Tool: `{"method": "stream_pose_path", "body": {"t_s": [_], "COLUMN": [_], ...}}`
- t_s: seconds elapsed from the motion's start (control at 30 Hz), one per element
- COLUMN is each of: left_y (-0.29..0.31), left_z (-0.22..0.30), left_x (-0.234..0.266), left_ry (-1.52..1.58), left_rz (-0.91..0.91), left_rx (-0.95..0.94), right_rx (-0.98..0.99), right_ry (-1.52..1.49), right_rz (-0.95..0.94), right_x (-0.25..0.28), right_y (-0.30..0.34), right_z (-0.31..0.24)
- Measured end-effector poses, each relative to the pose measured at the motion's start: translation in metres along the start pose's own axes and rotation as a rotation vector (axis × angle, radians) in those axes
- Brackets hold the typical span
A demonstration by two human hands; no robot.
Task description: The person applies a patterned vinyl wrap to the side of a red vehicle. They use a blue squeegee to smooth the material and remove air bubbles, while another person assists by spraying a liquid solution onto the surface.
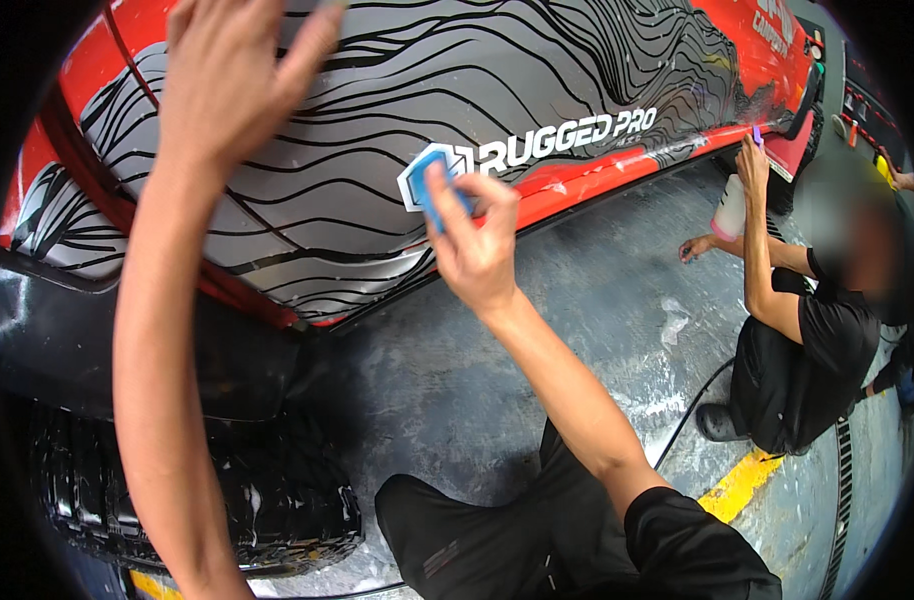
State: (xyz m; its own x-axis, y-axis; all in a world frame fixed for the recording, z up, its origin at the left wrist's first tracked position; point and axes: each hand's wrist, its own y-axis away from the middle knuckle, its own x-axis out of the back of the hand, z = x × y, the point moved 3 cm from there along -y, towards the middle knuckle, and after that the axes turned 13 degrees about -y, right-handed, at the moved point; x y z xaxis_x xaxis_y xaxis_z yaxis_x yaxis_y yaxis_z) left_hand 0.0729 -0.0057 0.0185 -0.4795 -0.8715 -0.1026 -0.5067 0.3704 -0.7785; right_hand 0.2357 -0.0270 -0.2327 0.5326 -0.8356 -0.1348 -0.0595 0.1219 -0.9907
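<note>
Spreading unclenched over the panel point(317, 205), the left hand point(222, 85) lies up and left of the blue block point(433, 159), which slants steeply, long axis down to the right, over the white emblem point(408, 187), pinched in the nearer right hand point(480, 245).

Vehicle workshop or detailing bay; we cannot tell which. We list as evidence: one red vehicle point(557, 202), grey side graphic point(322, 150) with wavy black lines; one chunky black tyre point(277, 492); one scuffed grey floor point(597, 290), with yellow painted stripe point(739, 487) and slotted drain grate point(844, 480); one black hose or cable point(695, 402); one crouching co-worker point(842, 335), dark clothing, a bottle point(729, 210) of pinkish liquid just beside the arm.
</note>
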Motion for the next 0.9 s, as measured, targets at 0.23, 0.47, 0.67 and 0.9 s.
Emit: {"method": "stream_pose_path", "body": {"t_s": [0.23, 0.47, 0.67, 0.9], "left_y": [-0.008, -0.004, -0.005, -0.002], "left_z": [0.018, 0.016, 0.02, 0.018], "left_x": [-0.01, -0.014, -0.014, -0.017], "left_ry": [-0.195, -0.267, -0.282, -0.297], "left_rz": [0.033, 0.022, 0.029, 0.056], "left_rx": [0.013, 0.009, 0.017, 0.017], "right_rx": [0.047, 0.064, 0.167, 0.137], "right_ry": [-0.105, -0.007, 0.1, 0.097], "right_rz": [0.053, 0.01, -0.036, -0.057], "right_x": [-0.003, 0.004, 0.014, 0.009], "right_y": [0.0, -0.004, -0.02, -0.006], "right_z": [0.013, 0.01, 0.015, 0.018]}}
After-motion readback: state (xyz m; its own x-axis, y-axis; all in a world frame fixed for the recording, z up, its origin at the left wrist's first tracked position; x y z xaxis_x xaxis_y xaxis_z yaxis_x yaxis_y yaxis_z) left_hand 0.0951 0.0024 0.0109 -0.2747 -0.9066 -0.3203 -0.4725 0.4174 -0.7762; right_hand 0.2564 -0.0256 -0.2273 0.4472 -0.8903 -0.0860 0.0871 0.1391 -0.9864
